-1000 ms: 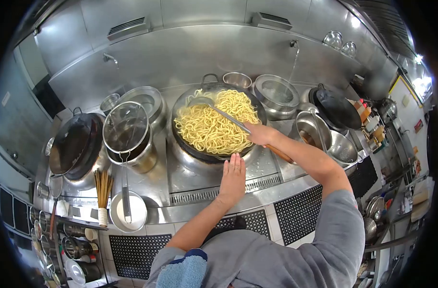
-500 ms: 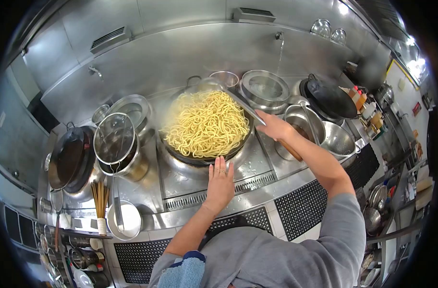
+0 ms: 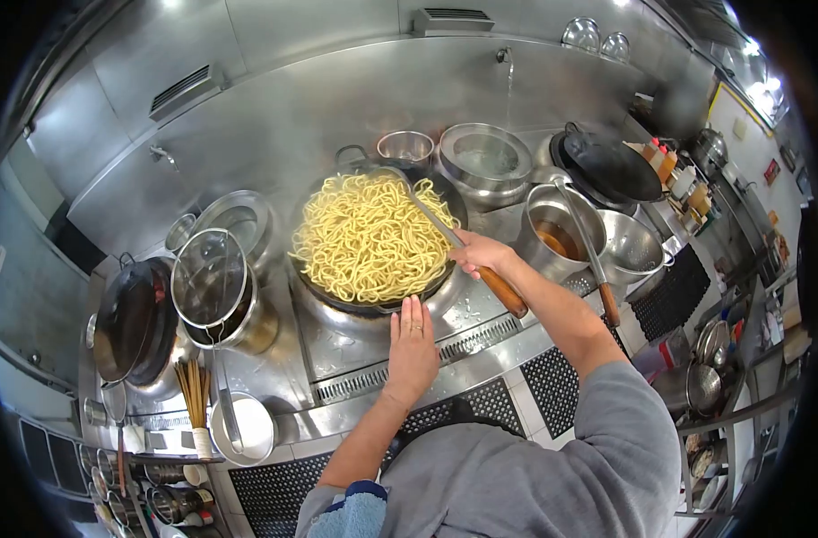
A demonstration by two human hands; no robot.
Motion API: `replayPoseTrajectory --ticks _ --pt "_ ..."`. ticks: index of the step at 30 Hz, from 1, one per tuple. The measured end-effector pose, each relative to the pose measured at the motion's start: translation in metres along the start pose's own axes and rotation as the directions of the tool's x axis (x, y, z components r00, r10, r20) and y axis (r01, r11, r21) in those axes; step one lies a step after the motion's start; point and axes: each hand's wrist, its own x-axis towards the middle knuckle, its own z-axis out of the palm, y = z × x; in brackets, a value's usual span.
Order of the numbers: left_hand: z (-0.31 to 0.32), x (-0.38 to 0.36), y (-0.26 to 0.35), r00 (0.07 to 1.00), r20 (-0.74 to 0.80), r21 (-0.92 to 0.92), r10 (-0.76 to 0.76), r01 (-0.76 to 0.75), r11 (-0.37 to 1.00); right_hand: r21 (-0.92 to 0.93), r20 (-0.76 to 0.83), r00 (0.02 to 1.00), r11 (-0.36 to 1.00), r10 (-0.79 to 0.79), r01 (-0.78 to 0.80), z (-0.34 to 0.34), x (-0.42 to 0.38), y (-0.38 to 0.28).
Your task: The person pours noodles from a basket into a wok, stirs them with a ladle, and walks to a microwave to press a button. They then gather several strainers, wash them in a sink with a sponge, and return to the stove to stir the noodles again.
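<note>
Thick yellow noodles [image 3: 373, 242] are heaped high in a large dark wok [image 3: 456, 193] on the burner, with light steam above them. My right hand [image 3: 481, 255] is closed around the metal shaft of a long wok ladle [image 3: 502, 291], whose wooden end sticks out past my hand. The ladle's head rests in the far side of the noodles and is partly hidden there. At the wok's near rim, my left hand [image 3: 414, 354] lies with its fingers stretched out and side by side, fingertips right at the rim.
To the left, a wire strainer [image 3: 209, 278] sits over a deep pot, beside another wok [image 3: 126, 318]. Bamboo sticks [image 3: 193, 394] stand near a white bowl [image 3: 264, 430]. On the right are a pot of brown liquid [image 3: 552, 235] with a ladle, a colander [image 3: 631, 244] and a dark wok [image 3: 617, 175].
My right hand and the ladle have come left and lower, the ladle's head pressing into the noodles' far side. My left hand stays at the rim. The view has shifted slightly.
</note>
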Motion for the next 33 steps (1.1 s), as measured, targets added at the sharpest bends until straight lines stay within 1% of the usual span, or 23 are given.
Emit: replayPoseTrajectory --ticks 3,4,6,7,10,12,13,16,17,19,20,21,23,24,26,27,30,31,33 --pt "0.000 0.000 0.001 1.000 0.007 0.022 -0.005 0.005 1.000 0.132 0.069 0.998 0.991 -0.003 -0.006 0.009 -0.018 0.000" --pt "0.000 0.000 0.001 1.000 0.012 0.033 -0.008 0.008 0.999 0.074 0.064 0.998 0.997 -0.030 0.025 0.012 -0.027 -0.003" --pt "0.000 0.000 0.005 0.999 -0.035 0.024 -0.024 0.025 0.999 -0.040 0.058 0.995 0.996 -0.082 0.085 0.020 -0.045 -0.009" --pt "0.000 0.001 0.006 0.998 -0.061 0.021 -0.033 0.034 0.999 -0.211 0.051 0.995 0.973 -0.089 0.097 0.018 -0.048 -0.008" --pt "0.004 0.003 0.007 0.990 -0.138 -0.027 -0.039 0.035 0.999 -0.403 -0.061 0.993 0.913 -0.098 0.065 0.037 -0.085 -0.040" --pt "0.003 0.006 0.008 0.988 -0.147 -0.023 -0.037 0.034 0.999 -0.516 -0.123 0.981 0.854 -0.148 0.064 0.040 -0.099 -0.043" --pt "0.003 0.006 0.009 0.988 -0.149 -0.023 -0.039 0.036 0.999 -0.568 -0.149 0.974 0.821 -0.173 0.059 0.041 -0.106 -0.042" --pt "0.006 0.009 0.011 0.987 -0.150 0.032 -0.050 0.056 0.998 -0.657 -0.165 0.971 0.753 -0.172 0.022 0.038 -0.124 -0.042" --pt "0.011 0.012 0.010 0.986 -0.161 0.051 -0.054 0.063 0.997 -0.686 -0.168 0.974 0.727 -0.151 -0.005 0.042 -0.133 -0.051" --pt "0.014 0.019 0.010 0.969 -0.238 0.113 -0.071 0.100 0.988 -0.741 -0.172 0.978 0.670 -0.120 -0.048 0.050 -0.152 -0.068" --pt "0.013 0.026 0.007 0.958 -0.279 0.148 -0.070 0.114 0.982 -0.770 -0.137 0.966 0.638 -0.221 0.037 0.043 -0.154 -0.056" --pt "0.011 0.036 -0.002 0.972 -0.202 0.073 -0.122 0.139 0.988 -0.793 -0.103 0.941 0.598 -0.322 0.118 0.036 -0.158 -0.043" --pt "0.010 0.050 -0.015 0.981 -0.036 -0.086 -0.192 0.188 0.978 -0.831 -0.106 0.942 0.548 -0.320 0.092 0.036 -0.176 -0.042" --pt "0.017 0.051 -0.020 0.976 -0.147 -0.106 -0.162 0.147 0.983 -0.849 -0.114 0.941 0.523 -0.320 0.075 0.037 -0.187 -0.046" --pt "0.035 0.053 -0.031 0.929 -0.359 -0.128 -0.090 0.047 0.991 -0.858 -0.121 0.955 0.512 -0.271 0.037 0.038 -0.208 -0.051" --pt "0.029 0.053 -0.033 0.949 -0.297 -0.169 -0.105 0.056 0.984 -0.859 -0.128 0.962 0.512 -0.240 0.013 0.040 -0.217 -0.052" --pt "0.026 0.053 -0.039 0.974 -0.210 -0.198 -0.087 0.045 0.979 -0.919 -0.201 0.978 0.357 -0.056 -0.169 0.044 -0.236 -0.052" --pt "0.026 0.054 -0.040 0.974 -0.210 -0.193 -0.087 0.046 0.980 -0.941 -0.190 0.981 0.293 -0.042 -0.169 0.045 -0.237 -0.050" --pt "0.018 0.053 -0.040 0.984 -0.142 -0.245 -0.107 0.070 0.967 -0.952 -0.200 0.979 0.241 -0.023 -0.189 0.039 -0.233 -0.041"
